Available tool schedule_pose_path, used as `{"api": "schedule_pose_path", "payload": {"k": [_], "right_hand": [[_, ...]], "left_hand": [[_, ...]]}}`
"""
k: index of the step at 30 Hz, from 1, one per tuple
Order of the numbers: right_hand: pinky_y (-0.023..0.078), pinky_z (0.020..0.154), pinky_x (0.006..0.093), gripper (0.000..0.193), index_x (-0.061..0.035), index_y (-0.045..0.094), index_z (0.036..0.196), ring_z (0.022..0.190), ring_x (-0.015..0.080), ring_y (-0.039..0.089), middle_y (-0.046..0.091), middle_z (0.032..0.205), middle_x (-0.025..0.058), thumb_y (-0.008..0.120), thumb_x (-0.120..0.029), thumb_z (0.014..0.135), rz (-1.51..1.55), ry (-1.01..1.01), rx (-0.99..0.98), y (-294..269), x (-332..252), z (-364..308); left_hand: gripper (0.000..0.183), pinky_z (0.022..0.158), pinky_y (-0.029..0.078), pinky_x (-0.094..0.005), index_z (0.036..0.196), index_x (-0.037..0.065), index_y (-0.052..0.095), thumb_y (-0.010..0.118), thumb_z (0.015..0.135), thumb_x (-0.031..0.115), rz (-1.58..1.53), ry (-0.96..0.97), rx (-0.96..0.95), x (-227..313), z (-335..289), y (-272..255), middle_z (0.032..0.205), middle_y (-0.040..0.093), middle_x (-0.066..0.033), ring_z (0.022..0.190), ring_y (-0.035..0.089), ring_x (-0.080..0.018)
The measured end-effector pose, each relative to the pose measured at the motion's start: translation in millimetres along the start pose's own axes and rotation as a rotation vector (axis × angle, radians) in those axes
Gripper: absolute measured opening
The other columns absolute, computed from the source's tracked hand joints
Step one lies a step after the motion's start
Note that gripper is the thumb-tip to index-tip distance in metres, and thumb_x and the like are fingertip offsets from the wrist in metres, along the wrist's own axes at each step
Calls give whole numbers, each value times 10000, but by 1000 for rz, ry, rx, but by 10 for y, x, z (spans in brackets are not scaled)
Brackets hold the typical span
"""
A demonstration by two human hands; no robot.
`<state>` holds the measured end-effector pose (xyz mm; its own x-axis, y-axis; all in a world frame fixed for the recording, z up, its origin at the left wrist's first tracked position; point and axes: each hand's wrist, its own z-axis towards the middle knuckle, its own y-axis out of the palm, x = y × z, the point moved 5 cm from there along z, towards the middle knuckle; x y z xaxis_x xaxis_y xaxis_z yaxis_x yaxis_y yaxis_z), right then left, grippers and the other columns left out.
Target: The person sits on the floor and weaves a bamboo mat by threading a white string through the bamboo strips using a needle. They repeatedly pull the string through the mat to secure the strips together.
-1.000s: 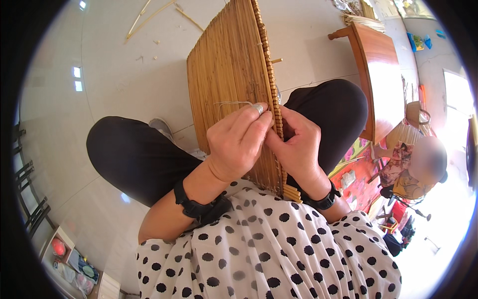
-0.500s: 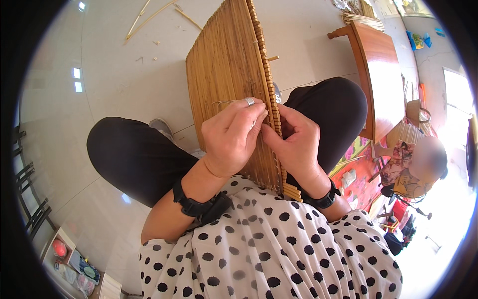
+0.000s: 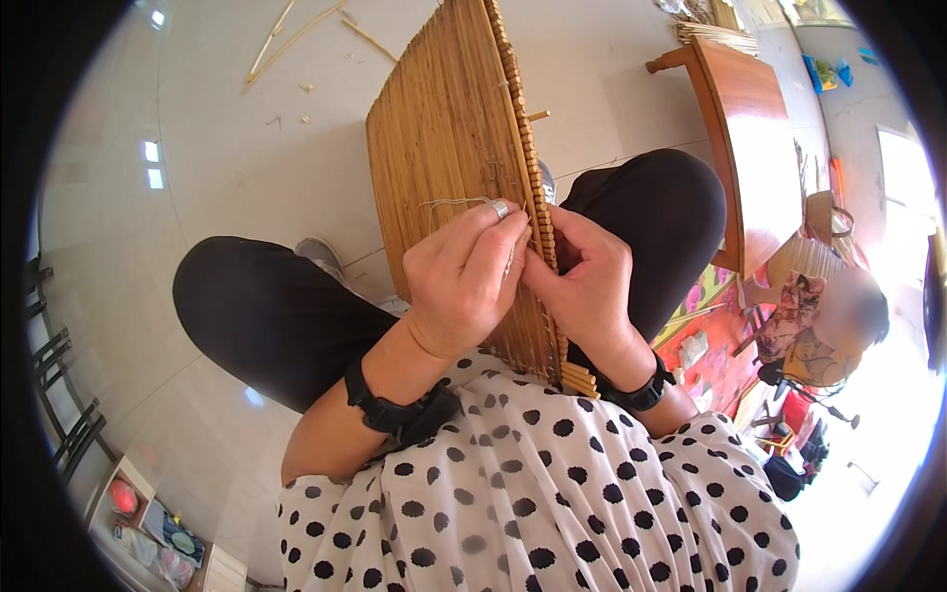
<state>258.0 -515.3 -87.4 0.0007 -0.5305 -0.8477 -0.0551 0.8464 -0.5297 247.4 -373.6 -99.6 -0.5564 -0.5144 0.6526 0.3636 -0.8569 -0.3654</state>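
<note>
The left hand [image 3: 459, 271] is pinching pale thread [image 3: 456, 201] against a slatted reed panel [image 3: 439, 123], which is filling the upper centre; the right hand [image 3: 590, 281] is gripping its rim. The slats are already lying joined, but the rim stitching is seemingly awaiting completion: thread is hanging loose, and rod ends [image 3: 579, 379] are protruding at lower centre.

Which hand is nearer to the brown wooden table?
Right. The right hand is at the right edge of the slatted panel, left of the wooden table; the left hand is farther left, over the panel's face.
</note>
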Motion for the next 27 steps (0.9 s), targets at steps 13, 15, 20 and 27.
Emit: {"api": "schedule_pose_path", "payload": {"k": [13, 15, 20, 27], "right_hand": [[526, 707, 208, 343, 62, 707, 1174, 786, 20, 630, 732, 863, 17, 754, -38, 850, 29, 139, -93, 15, 124, 21], [523, 699, 211, 339, 63, 709, 1170, 771, 19, 619, 729, 858, 17, 755, -43, 851, 38, 117, -78, 3, 130, 12], [497, 600, 285, 367, 38, 726, 1116, 594, 114, 547, 647, 687, 76, 779, -138, 798, 61, 44, -22, -19, 274, 67], [507, 601, 297, 375, 24, 736, 1121, 599, 129, 571, 657, 694, 89, 777, -164, 800, 26, 30, -51, -16, 197, 112]], "left_hand": [[83, 628, 482, -233, 984, -11, 693, 688, 909, -46, -198, -337, 178, -240, 338, -1119, 1018, 685, -89, 746, 594, -112], [70, 638, 445, -238, 994, -53, 682, 640, 941, -34, -281, -377, 302, -233, 319, -1524, 1020, 671, -113, 762, 565, -119], [131, 663, 389, -269, 1045, -88, 650, 580, 997, 12, -393, -256, 647, -239, 113, -2524, 957, 633, -126, 739, 492, -137], [171, 708, 492, -297, 1125, -73, 647, 570, 1003, 16, -497, -391, 602, -91, -146, -2978, 1032, 686, -172, 775, 619, -191]]}}
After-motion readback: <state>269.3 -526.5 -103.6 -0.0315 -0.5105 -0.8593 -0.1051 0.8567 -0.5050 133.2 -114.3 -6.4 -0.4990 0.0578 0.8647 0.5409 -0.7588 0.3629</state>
